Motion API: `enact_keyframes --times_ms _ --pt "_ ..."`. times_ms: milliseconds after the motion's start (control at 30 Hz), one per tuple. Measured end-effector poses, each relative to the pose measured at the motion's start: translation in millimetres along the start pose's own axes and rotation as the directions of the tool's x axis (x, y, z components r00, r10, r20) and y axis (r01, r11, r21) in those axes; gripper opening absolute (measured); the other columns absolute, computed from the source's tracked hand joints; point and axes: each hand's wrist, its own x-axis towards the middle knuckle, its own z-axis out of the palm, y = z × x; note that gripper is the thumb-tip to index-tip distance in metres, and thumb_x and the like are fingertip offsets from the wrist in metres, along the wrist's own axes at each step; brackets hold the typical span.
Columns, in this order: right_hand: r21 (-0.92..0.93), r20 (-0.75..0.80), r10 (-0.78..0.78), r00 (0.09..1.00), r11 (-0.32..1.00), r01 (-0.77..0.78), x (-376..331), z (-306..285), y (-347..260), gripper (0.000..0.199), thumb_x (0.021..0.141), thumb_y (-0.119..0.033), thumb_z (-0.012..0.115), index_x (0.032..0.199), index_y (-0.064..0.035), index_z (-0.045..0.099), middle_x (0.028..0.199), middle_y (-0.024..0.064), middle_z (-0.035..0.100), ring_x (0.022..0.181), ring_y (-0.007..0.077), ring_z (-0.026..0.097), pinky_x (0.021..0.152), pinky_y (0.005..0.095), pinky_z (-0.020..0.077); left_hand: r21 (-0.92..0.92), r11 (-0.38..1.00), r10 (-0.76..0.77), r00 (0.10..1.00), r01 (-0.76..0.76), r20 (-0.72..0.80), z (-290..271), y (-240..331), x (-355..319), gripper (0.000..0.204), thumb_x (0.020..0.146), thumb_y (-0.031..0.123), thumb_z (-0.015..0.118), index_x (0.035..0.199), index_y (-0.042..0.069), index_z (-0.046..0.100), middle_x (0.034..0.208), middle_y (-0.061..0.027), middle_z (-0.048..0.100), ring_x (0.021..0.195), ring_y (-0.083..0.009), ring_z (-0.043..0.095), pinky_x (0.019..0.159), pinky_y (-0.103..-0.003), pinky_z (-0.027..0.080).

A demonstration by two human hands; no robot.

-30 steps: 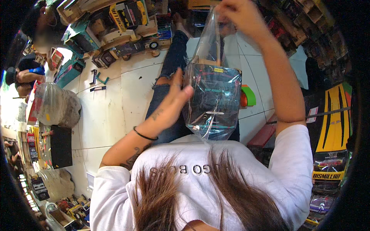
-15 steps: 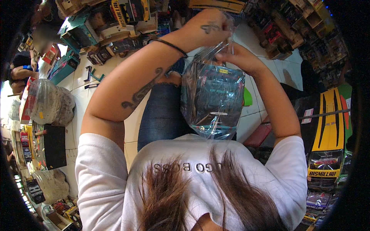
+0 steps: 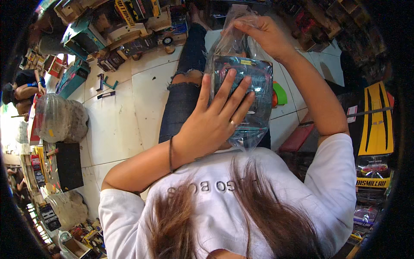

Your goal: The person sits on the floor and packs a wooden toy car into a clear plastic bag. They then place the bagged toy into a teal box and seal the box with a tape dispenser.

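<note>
A person in a white T-shirt [image 3: 280, 194] holds a clear plastic bag [image 3: 248, 140] upright close in front of the chest, above a pale tiled floor [image 3: 146, 108]. The right hand [image 3: 263, 34] has its grip closed on the bag's gathered neck at the far end. The left hand [image 3: 220, 114], wearing a ring and a black wristband [image 3: 170, 155], lies with its grip open, fingers spread flat against the bag's near face. Inside sits a dark package [image 3: 262, 86] with teal lines and a small yellow label; it appears boxlike, though glare on the plastic blurs its form. A leg in ripped blue jeans [image 3: 183, 103] stretches ahead, left of the bag. Just beyond the bag's right edge, a green and orange piece [image 3: 280, 93] rests on the tiles. At left, small dark pieces [image 3: 106, 95] lie on the floor near a teal box [image 3: 74, 80], while another person [image 3: 28, 88] crouches farther off. At right stands a yellow-and-black panel [image 3: 376, 125].
</note>
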Motion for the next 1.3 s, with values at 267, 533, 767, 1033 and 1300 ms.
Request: enact_keyframes --times_ms 267,533,767,1033,1300 --pt "-0.584 -0.119 -0.251 0.961 0.800 0.137 -76.9 41.7 -33.4 0.024 0.090 -0.015 0.058 0.108 -0.0016 0.066 0.111 0.0135 0.065 0.110 0.0274 0.060 0.098 0.0390 0.0440 -0.333 0.943 -0.119 0.938 0.004 -0.327 11.9 -13.8 13.1 0.066 0.066 0.018 0.067 0.127 0.002 0.047 0.148 -0.0236 0.025 0.140 -0.0430 0.020 0.108 -0.065 0.008" --pt "-0.748 -0.024 -0.217 0.976 0.652 0.127 -112.6 66.3 -39.1 0.045 0.086 -0.015 0.062 0.129 -0.0038 0.052 0.136 0.0106 0.050 0.130 0.0294 0.043 0.108 0.0429 0.0338 -0.176 0.976 -0.148 0.981 0.125 -0.128 3.0 -12.5 10.5 0.110 0.055 0.031 0.080 0.148 0.012 0.024 0.153 -0.0235 0.013 0.143 -0.0408 0.008 0.108 -0.065 -0.002" --pt "-0.289 -0.301 -0.080 0.950 0.957 -0.011 -88.2 1.3 2.8 0.088 0.077 -0.044 0.070 0.145 -0.0036 0.031 0.145 0.0155 0.039 0.136 0.0265 0.034 0.108 0.0368 0.0292 -0.754 0.646 -0.368 0.914 0.119 -0.171 5.3 -98.2 20.6 0.085 0.076 0.042 0.072 0.140 0.000 0.035 0.135 -0.0235 0.044 0.128 -0.0335 0.041 0.105 -0.040 0.032" --pt "-0.143 0.154 0.432 0.888 0.899 -0.413 -31.2 -12.7 -9.1 0.080 0.078 -0.047 0.071 0.139 -0.0054 0.040 0.126 0.0135 0.056 0.116 0.0237 0.053 0.100 0.0332 0.0380 -0.372 0.889 -0.168 0.946 0.268 0.278 -9.9 -115.6 141.7 0.044 0.082 0.026 0.063 0.118 0.003 0.051 0.104 -0.0185 0.062 0.093 -0.0304 0.063 0.079 -0.035 0.049" --pt "0.021 0.022 0.476 0.879 0.879 -0.476 -19.9 3.5 -1.6 0.056 0.083 -0.037 0.069 0.125 -0.0029 0.055 0.118 0.0094 0.061 0.106 0.0183 0.058 0.089 0.0308 0.0457 0.113 0.916 0.400 0.875 -0.384 -0.272 28.1 -114.2 180.3 0.020 0.069 0.015 0.061 0.068 -0.005 0.062 0.066 -0.0262 0.058 0.060 -0.0419 0.058 0.057 -0.047 0.046"
